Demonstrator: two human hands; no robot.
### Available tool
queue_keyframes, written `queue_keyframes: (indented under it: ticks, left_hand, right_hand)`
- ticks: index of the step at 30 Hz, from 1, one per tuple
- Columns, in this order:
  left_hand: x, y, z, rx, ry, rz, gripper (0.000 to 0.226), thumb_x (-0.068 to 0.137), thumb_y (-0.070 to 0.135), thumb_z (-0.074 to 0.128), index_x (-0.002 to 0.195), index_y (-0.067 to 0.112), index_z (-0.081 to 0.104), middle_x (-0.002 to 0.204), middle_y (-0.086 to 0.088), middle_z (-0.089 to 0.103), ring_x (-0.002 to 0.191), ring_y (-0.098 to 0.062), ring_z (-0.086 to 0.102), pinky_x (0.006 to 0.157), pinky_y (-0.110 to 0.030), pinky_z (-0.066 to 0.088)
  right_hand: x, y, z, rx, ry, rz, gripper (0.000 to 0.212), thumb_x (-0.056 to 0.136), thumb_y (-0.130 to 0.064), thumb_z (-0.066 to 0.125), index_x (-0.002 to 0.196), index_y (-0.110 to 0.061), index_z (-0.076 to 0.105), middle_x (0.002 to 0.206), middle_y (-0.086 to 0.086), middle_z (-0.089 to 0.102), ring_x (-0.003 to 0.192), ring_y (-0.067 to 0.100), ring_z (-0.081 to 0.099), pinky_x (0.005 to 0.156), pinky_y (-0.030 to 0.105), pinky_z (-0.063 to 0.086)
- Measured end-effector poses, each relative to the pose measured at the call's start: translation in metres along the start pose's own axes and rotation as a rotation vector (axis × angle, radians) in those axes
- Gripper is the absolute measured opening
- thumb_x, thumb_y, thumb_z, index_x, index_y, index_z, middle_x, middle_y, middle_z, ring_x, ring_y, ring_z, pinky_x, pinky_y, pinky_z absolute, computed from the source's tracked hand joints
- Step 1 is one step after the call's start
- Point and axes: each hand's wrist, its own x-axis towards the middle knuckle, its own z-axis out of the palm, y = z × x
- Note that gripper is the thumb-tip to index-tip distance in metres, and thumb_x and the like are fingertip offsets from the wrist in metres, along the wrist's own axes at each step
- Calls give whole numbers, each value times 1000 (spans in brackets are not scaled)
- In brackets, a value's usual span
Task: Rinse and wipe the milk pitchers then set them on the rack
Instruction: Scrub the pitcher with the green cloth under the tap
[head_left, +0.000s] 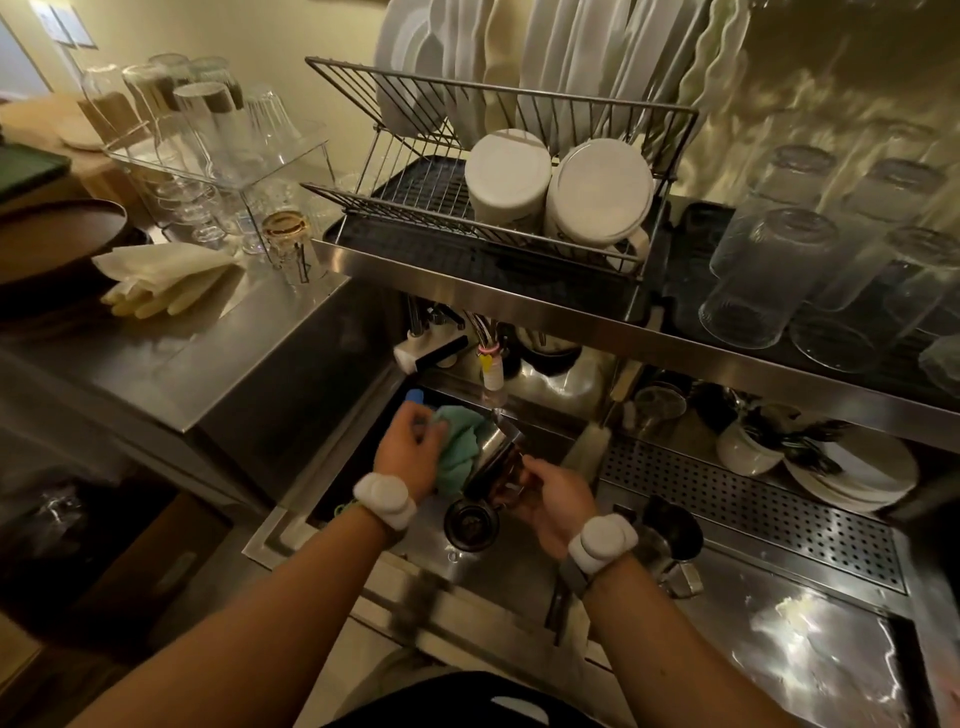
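Wipe step, over the sink (311, 499). Right hand (550, 499) has its fingers wrapped around a steel milk pitcher (493, 457), tilted with the mouth up and away toward the tap, probably so the cloth gets inside and water drains back into the basin. Left hand (410, 447) has its fingers bunched tight on a green cloth (460, 441), pressed against the pitcher's side near the rim. Pitcher hangs above the sink's middle, just above the drain (470, 525), so drips stay in the basin.

Second pitcher (672, 535) stands upright on the drainboard at the sink's right edge, near the right wrist; looks like it's waiting its turn, can't tell if washed. Perforated drain tray (753, 504) runs to the right of it.

Wire rack (467, 171) sits on the shelf above the sink's back edge, holding two white mugs (556, 187) upside down and plates behind. Bare wire at the rack's left end looks like the likely landing spot. Judgement: mid-task, nothing racked.
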Motion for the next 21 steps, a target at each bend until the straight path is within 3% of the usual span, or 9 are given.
queue_keyframes:
  ticks: [3, 6, 9, 12, 14, 16, 18, 20, 21]
  left_hand:
    - [10, -3, -11, -117, 141, -116, 11, 96, 32, 58, 95, 22, 54, 77, 3, 60, 68, -15, 58, 53, -24, 46]
    - [12, 2, -19, -137, 170, -104, 9, 98, 34, 55, 92, 29, 51, 77, 4, 58, 68, -15, 56, 56, -31, 48]
    - [4, 14, -21, -77, 94, -3, 7, 98, 39, 51, 93, 37, 47, 87, 6, 61, 72, -13, 62, 49, -18, 49]
    - [-11, 22, -5, 15, -61, 71, 3, 99, 37, 50, 99, 38, 47, 104, 3, 61, 79, -9, 63, 49, -11, 47]
    - [-22, 20, 11, 119, -187, 147, 2, 97, 40, 50, 96, 41, 51, 123, 15, 57, 90, 0, 60, 57, -10, 46]
    - [-29, 17, 21, 212, -236, 225, 13, 94, 47, 47, 91, 43, 59, 129, 28, 46, 101, 8, 50, 72, -10, 39]
    - [-28, 13, 23, 246, -133, 229, 16, 93, 49, 44, 91, 44, 59, 113, 28, 49, 98, 5, 50, 74, -15, 40]
    - [-25, 6, 21, 286, -5, 211, 6, 90, 51, 48, 94, 46, 49, 97, 21, 50, 88, -1, 53, 71, -19, 46]
    - [-23, 2, 22, 335, 25, 211, 15, 89, 55, 49, 99, 44, 46, 97, 19, 48, 89, -2, 52, 72, -20, 47]
  right_hand:
    - [1, 0, 1, 12, 39, 17, 36, 100, -17, 54, 68, -11, 68, 76, 12, 70, 86, 33, 71, 94, 55, 54]
    - [3, -1, 0, -9, 61, 29, 26, 100, -18, 54, 82, -9, 70, 71, 8, 73, 84, 31, 72, 89, 51, 57]
    - [3, -1, 0, -16, 65, 30, 21, 98, -20, 57, 93, -7, 72, 75, 8, 76, 82, 28, 74, 83, 45, 60]
    - [2, -1, 5, 17, 47, 32, 25, 99, -21, 57, 78, -12, 69, 83, 11, 74, 88, 31, 73, 78, 42, 61]
    - [0, -2, 9, 60, 26, 28, 27, 99, -21, 56, 80, -8, 71, 86, 14, 75, 86, 31, 75, 68, 37, 61]
    - [-3, -3, 9, 76, 27, 23, 25, 99, -20, 56, 96, -3, 74, 91, 17, 76, 81, 29, 76, 61, 34, 61]
    - [-5, -1, 6, 61, 30, 29, 25, 98, -19, 56, 99, -2, 75, 95, 17, 77, 82, 30, 77, 64, 36, 62]
    - [-6, 3, 5, 41, 11, 47, 29, 99, -21, 55, 104, 0, 74, 103, 21, 76, 94, 34, 75, 80, 44, 63]
    - [-7, 4, 6, 41, -5, 55, 32, 99, -22, 55, 109, 2, 72, 109, 23, 75, 101, 37, 73, 88, 48, 60]
